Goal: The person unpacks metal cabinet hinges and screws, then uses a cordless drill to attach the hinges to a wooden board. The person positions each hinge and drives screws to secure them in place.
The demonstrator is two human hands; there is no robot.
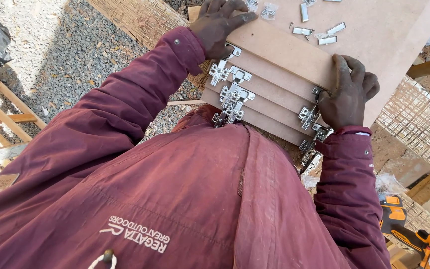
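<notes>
Bright daylight, sharp focus (soft shadows)

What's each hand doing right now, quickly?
Left hand: fingers closed over the panel stack's far left corner, gripping it.
Right hand: fingers curled on the stack's right edge, gripping it.

A dark maroon jacket (175, 199) fills the lower frame, with white lettering and a white cord end at the bottom. The stacked boards (274, 84) at upper centre are pale tan, their hinges (232, 92) shiny silver. The counter (399, 55) at upper right is the same light tan, scattered with silver metal pieces (319, 30). Gravel (65, 55) at upper left is mixed grey and whitish. A drill (414, 239) at lower right is orange and black. Wooden rails (1, 119) at the left edge are yellow-brown.
</notes>
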